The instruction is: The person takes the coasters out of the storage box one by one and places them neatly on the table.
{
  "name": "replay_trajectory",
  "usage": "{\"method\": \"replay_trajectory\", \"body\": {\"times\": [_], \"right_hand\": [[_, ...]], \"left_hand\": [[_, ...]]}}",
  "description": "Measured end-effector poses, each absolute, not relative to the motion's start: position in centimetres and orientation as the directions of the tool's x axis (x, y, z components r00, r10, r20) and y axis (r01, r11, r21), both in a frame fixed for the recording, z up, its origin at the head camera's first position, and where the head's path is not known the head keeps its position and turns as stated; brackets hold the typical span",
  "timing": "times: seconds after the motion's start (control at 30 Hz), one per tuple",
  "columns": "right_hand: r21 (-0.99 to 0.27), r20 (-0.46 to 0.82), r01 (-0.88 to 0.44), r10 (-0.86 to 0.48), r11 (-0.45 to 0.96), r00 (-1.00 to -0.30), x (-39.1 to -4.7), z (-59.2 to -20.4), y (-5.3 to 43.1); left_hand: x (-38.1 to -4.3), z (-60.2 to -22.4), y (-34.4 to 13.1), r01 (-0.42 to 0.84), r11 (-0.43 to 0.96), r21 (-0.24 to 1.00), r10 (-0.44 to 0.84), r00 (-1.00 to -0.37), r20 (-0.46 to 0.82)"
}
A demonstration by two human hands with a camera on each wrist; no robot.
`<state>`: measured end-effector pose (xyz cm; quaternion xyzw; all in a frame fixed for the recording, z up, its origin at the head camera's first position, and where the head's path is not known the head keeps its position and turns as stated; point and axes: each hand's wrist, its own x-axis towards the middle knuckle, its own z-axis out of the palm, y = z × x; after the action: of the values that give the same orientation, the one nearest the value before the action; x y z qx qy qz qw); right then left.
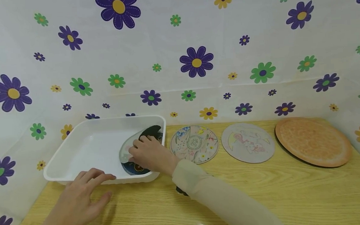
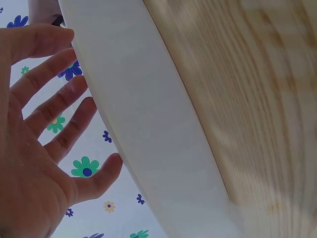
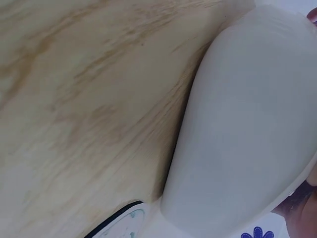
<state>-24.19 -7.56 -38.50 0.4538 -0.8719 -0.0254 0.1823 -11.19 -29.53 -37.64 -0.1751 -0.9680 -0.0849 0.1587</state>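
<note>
A round mouse pad (image 1: 126,148) with a pale grey and dark blue printed face lies in the right end of the white plastic tray (image 1: 87,148). My right hand (image 1: 153,154) reaches over the tray's right front corner and grips this pad with curled fingers; its black underside shows bent up at the back. The palm side is hidden, and the right wrist view catches only part of the hand behind the tray wall. My left hand (image 1: 80,196) is at the tray's front rim, fingers loosely spread. In the left wrist view its fingertips (image 2: 78,84) meet the rim.
Right of the tray, a floral round mouse pad (image 1: 194,144), a pale one with a cartoon print (image 1: 247,143) and a larger orange-brown round mat (image 1: 314,142) lie in a row on the wooden table (image 1: 233,194). A flower-printed white cloth (image 1: 163,35) stands behind.
</note>
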Motion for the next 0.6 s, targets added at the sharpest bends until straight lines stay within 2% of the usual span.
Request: {"method": "replay_trajectory", "body": {"times": [0.2,0.4,0.5,0.6], "right_hand": [[0.196,0.411,-0.77,-0.764,0.607,-0.498,-24.28,-38.89,-7.3],[0.13,0.433,-0.773,-0.737,0.621,-0.519,-24.11,-38.84,-7.23],[0.047,0.44,-0.775,-0.71,0.63,-0.55,-24.16,-38.77,-7.15],[-0.133,0.442,-0.761,-0.65,0.634,-0.619,-24.2,-38.86,-6.97]], "left_hand": [[-11.22,-37.75,-29.6,0.38,0.92,0.093,0.321,-0.87,0.374],[-11.17,-37.92,-29.66,0.398,0.915,0.07,0.338,-0.848,0.408],[-11.19,-38.03,-29.67,0.408,0.91,0.065,0.346,-0.838,0.422],[-11.23,-38.12,-29.63,0.42,0.905,0.062,0.354,-0.827,0.437]]}}
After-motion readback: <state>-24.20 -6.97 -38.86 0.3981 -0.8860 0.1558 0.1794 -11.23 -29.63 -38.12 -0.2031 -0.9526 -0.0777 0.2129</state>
